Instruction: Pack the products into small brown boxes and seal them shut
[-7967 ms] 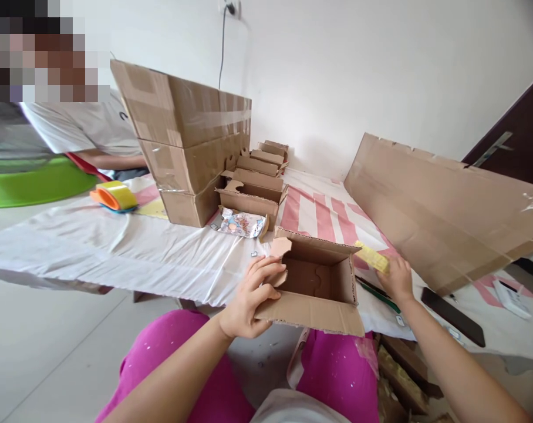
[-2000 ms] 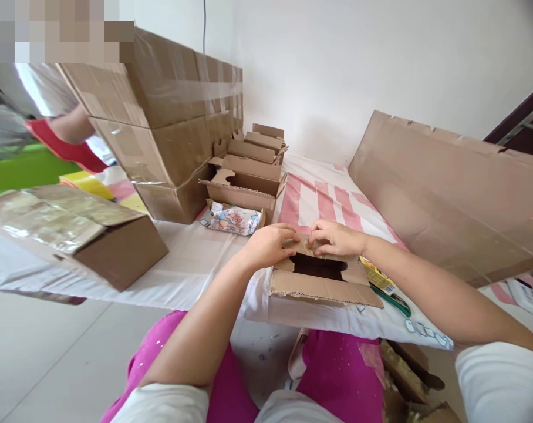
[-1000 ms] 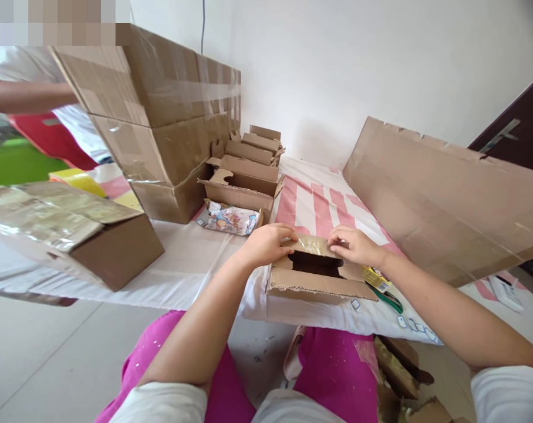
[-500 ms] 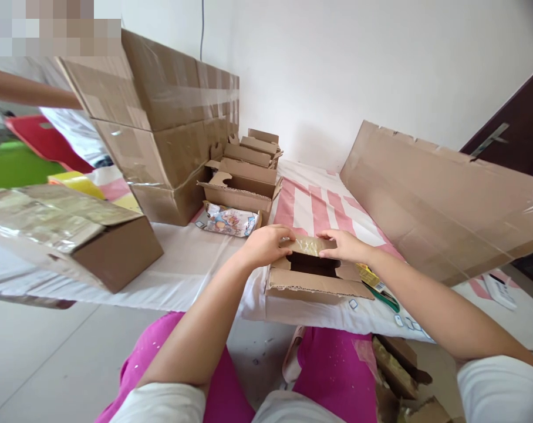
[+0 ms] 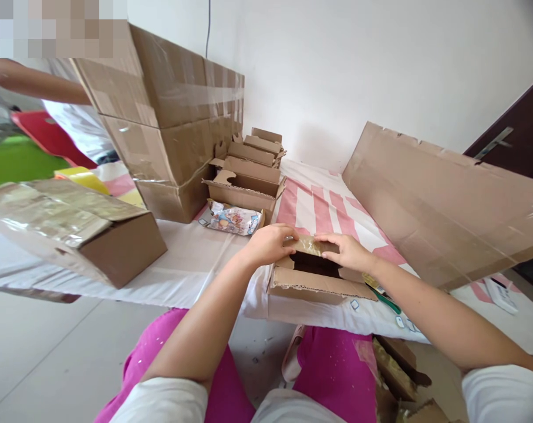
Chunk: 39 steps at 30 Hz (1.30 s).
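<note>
A small cardboard box (image 5: 323, 282) lies at the table's front edge with its top open and the inside dark. My left hand (image 5: 273, 244) grips the left end of its far flap, thumb on the near side. The same flap, which carries shiny tape, is pinched at its right by my right hand (image 5: 348, 251). Partly hidden behind my right forearm are a yellow packet (image 5: 373, 283) and something with a green handle (image 5: 387, 301). Left of the box, a printed packet (image 5: 235, 220) rests against a row of open cardboard boxes (image 5: 249, 185).
Taped cartons (image 5: 182, 97) are stacked at the left, with a person's arm (image 5: 41, 85) behind. A taped box (image 5: 125, 249) sits at the left front. A large cardboard sheet (image 5: 438, 200) leans at the right. Cardboard scraps (image 5: 396, 370) lie on the floor.
The view has shifted slightly. My right hand has moved a little along the flap, its fingers reaching further over it. My left hand keeps its hold. The person's arm behind the cartons has moved.
</note>
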Tool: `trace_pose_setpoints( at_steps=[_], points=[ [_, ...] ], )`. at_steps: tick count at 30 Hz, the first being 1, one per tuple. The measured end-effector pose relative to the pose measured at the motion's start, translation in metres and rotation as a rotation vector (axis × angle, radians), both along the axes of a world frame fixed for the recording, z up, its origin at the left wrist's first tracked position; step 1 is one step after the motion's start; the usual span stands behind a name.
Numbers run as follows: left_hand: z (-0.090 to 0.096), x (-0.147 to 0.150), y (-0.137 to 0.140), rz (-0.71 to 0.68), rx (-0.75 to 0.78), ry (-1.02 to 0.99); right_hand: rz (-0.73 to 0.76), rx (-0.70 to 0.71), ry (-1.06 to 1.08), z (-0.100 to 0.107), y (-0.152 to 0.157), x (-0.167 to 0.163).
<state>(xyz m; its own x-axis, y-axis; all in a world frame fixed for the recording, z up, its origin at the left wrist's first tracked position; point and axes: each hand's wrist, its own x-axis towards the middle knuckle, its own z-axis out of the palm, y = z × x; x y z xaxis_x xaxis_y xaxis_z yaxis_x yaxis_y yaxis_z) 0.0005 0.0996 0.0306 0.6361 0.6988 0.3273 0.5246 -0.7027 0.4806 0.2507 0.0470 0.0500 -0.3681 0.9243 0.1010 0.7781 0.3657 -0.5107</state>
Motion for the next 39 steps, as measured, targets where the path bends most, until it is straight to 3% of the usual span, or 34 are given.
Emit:
trace_pose_setpoints(
  at_steps=[6,9,12,15,17,19,21,23,26,30,33,39],
  points=[
    [0.006,0.002,-0.005,0.073,-0.029,-0.009,0.013,0.011,0.11,0.007,-0.01,0.006],
    [0.008,0.003,-0.006,0.169,-0.065,-0.051,-0.033,0.117,0.208,0.023,-0.026,0.012],
    [0.005,0.003,-0.004,0.203,-0.096,-0.117,0.126,0.214,0.227,0.039,-0.055,0.014],
    [0.0,0.003,-0.002,0.165,-0.073,-0.228,0.257,0.16,0.02,0.041,-0.084,0.013],
    [-0.001,0.002,-0.003,0.146,0.017,-0.35,0.119,0.138,-0.049,0.033,-0.095,0.013],
    [0.0,0.001,-0.007,0.144,0.081,-0.514,-0.102,0.181,0.022,0.02,-0.095,0.016],
    [0.003,0.0,-0.013,0.08,-0.01,-0.69,-0.254,0.235,0.12,0.009,-0.089,0.02],
    [0.005,0.0,-0.021,-0.083,-0.204,-0.77,-0.314,0.252,0.176,0.003,-0.081,0.023],
    [0.004,0.003,-0.03,-0.223,-0.337,-0.643,-0.322,0.244,0.176,0.001,-0.073,0.02],
    [-0.005,0.011,-0.032,-0.029,-0.279,-0.461,-0.336,0.276,0.125,0.002,-0.071,0.012],
    [-0.007,0.011,-0.029,0.032,-0.273,-0.433,-0.313,0.338,0.092,0.004,-0.068,0.007],
    [-0.004,0.007,-0.02,0.062,-0.27,-0.453,-0.156,0.652,-0.101,0.008,-0.065,-0.001]
  ],
)
